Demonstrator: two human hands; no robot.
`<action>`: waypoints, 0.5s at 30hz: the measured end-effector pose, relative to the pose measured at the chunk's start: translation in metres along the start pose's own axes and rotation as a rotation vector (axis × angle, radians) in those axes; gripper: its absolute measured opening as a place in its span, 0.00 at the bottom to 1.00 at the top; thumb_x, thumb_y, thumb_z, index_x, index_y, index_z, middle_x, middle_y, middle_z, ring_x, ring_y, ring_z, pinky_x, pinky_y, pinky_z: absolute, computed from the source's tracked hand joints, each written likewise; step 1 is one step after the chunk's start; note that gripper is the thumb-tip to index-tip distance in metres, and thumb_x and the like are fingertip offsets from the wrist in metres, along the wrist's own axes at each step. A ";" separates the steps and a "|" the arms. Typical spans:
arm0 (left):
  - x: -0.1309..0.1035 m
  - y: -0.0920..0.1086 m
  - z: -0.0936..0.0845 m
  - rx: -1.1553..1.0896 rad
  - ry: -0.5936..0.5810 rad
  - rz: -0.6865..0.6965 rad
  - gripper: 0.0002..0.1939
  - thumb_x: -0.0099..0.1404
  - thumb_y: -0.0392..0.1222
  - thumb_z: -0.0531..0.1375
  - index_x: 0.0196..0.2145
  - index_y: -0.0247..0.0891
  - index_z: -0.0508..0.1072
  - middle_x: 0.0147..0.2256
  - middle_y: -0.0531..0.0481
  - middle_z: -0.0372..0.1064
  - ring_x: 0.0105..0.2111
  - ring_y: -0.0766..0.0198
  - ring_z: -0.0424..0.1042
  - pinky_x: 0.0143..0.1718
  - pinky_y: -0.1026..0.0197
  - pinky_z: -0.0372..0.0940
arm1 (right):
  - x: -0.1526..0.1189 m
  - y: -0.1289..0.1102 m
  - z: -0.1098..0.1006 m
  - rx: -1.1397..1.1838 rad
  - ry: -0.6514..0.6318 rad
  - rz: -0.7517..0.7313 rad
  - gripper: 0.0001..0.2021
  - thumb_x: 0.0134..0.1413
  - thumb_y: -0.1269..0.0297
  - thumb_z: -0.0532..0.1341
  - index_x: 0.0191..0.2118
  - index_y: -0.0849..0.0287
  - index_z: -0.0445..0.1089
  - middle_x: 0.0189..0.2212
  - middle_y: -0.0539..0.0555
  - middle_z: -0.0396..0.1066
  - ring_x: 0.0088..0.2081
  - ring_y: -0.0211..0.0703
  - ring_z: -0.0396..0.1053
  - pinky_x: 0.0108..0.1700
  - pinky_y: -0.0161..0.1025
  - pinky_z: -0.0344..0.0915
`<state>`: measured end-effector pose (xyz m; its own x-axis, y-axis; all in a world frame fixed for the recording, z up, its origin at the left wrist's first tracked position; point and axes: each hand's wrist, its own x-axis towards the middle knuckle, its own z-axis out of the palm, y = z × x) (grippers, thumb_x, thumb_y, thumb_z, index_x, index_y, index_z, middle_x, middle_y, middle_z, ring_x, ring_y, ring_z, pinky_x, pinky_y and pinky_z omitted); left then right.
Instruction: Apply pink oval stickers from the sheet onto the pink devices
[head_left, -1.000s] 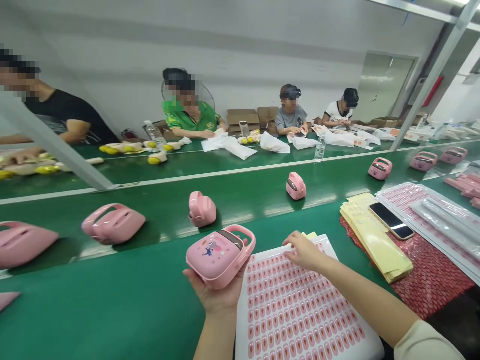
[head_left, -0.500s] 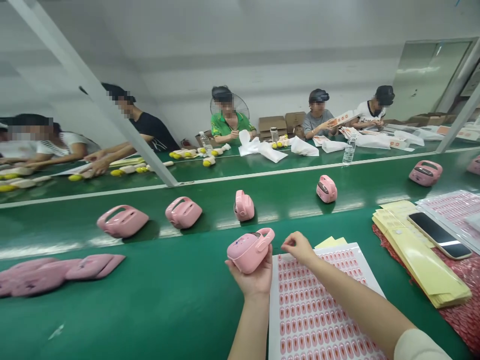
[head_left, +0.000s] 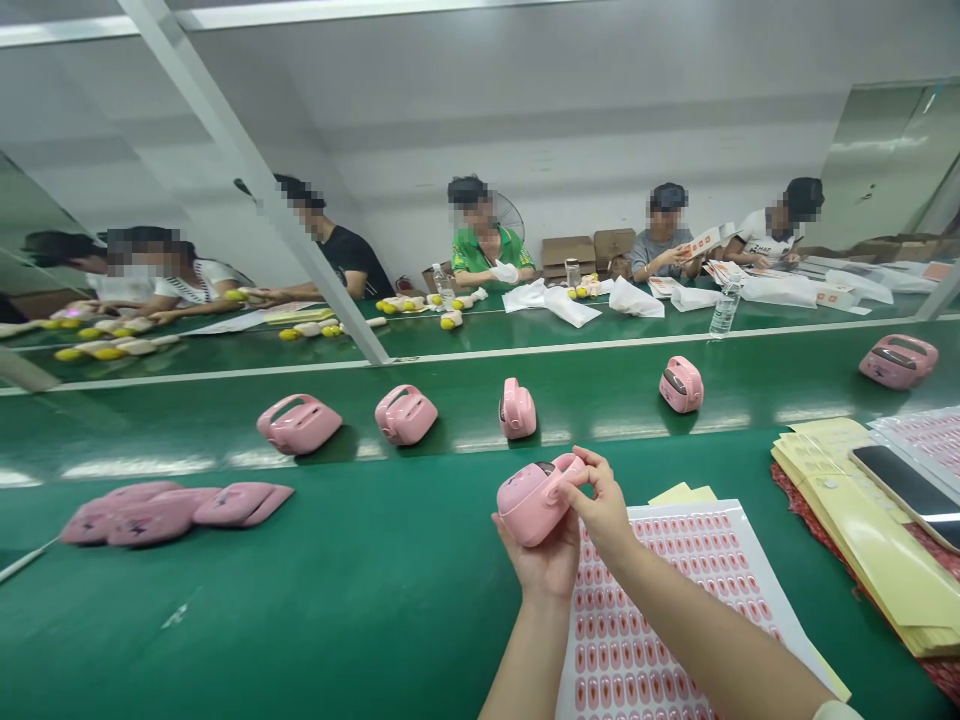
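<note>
So it's a grey-walled room with a long green table (head_left: pixel 337 600), and a line of people in dark caps working along the far side. The one in the green shirt (head_left: pixel 487 250) sits about mid-view, and a clear bottle (head_left: pixel 725 310) stands over to the right of them.

Near side: the left hand (head_left: pixel 547 565) is palm up with its fingers curled around a pink case (head_left: pixel 529 515), holding it above the table, just past the sticker sheet (head_left: pixel 660 600). The right hand (head_left: pixel 604 505) has bent fingers touching the case right by its handle. Can't tell if they're gripping it or just pressing, and anything under the fingertips is hidden.

The sheet has rows of little pink ovals and lies under the right forearm. Off to the right there's a yellow paper stack (head_left: pixel 862 540) with a phone (head_left: pixel 911 490) beside it. More pink cases (head_left: pixel 300 425) stand in a spaced-out row beyond the hands, and some flat pink pieces (head_left: pixel 150 515) lie overlapping on the left.
</note>
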<state>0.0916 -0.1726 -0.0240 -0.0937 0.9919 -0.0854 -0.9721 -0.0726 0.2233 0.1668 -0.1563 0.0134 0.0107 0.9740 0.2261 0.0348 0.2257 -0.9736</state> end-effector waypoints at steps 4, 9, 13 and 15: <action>0.000 0.000 -0.004 0.003 -0.006 -0.010 0.30 0.50 0.60 0.57 0.46 0.39 0.65 0.44 0.45 0.67 0.45 0.58 0.66 0.40 0.64 0.65 | -0.002 0.001 0.000 -0.054 0.008 -0.042 0.06 0.41 0.70 0.61 0.19 0.57 0.66 0.45 0.55 0.64 0.52 0.48 0.55 0.52 0.47 0.52; 0.000 -0.001 -0.006 0.006 0.001 -0.003 0.30 0.49 0.59 0.57 0.47 0.40 0.64 0.44 0.45 0.67 0.45 0.58 0.66 0.40 0.64 0.65 | -0.005 -0.001 0.001 -0.112 0.035 -0.125 0.06 0.42 0.70 0.61 0.19 0.56 0.66 0.42 0.55 0.64 0.50 0.48 0.57 0.50 0.48 0.54; -0.001 -0.001 -0.002 -0.027 0.014 -0.018 0.30 0.48 0.58 0.58 0.47 0.41 0.64 0.43 0.46 0.66 0.46 0.59 0.65 0.41 0.65 0.64 | -0.005 0.000 0.001 -0.176 0.059 -0.234 0.07 0.44 0.70 0.59 0.20 0.56 0.64 0.39 0.56 0.63 0.47 0.48 0.58 0.49 0.48 0.56; -0.002 -0.001 0.002 -0.046 0.028 -0.036 0.30 0.49 0.58 0.57 0.46 0.39 0.64 0.44 0.45 0.66 0.46 0.60 0.65 0.42 0.66 0.64 | -0.005 0.002 0.000 -0.223 0.064 -0.309 0.06 0.45 0.70 0.58 0.21 0.57 0.64 0.38 0.56 0.63 0.45 0.47 0.59 0.47 0.48 0.57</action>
<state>0.0926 -0.1741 -0.0224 -0.0634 0.9908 -0.1197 -0.9837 -0.0418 0.1746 0.1670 -0.1604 0.0105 0.0281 0.8562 0.5159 0.2626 0.4916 -0.8303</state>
